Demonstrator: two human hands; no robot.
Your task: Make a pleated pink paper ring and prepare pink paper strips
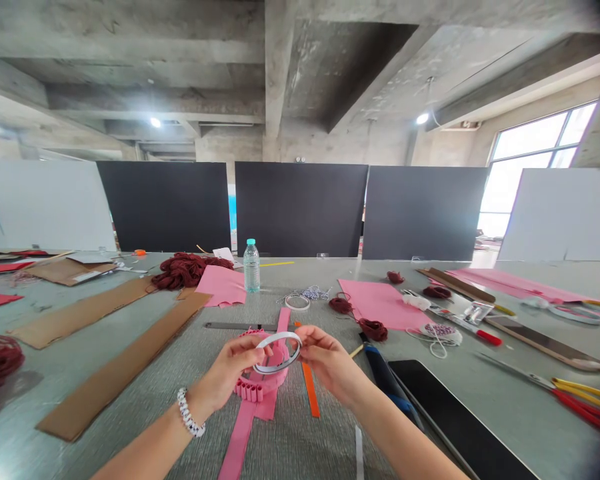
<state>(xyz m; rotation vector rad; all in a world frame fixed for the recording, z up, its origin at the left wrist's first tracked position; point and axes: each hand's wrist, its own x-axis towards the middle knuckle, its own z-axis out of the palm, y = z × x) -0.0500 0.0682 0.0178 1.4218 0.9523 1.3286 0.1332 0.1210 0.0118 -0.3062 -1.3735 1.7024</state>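
Between my two hands is a thin white ring (279, 369), a roll like narrow tape, tilted above the table. The fingers of my left hand (230, 367) pinch its left side. On its right side, the fingers of my right hand (329, 360) are closed. Under the ring lies a round pink piece (249, 392) with small rolled tubes along its near edge; my hands and the ring hide part of it. Pink strips (239, 443) stretch out below and above it. An orange strip (310, 390) lies just to the right.
A water bottle (251, 267) stands behind my hands. Brown cardboard strips (125, 367) and dark red yarn (187, 270) lie left. At right are pink sheets (380, 303), a black tablet (455, 413), scissors (550, 383) and a steel ruler (240, 327) farther back.
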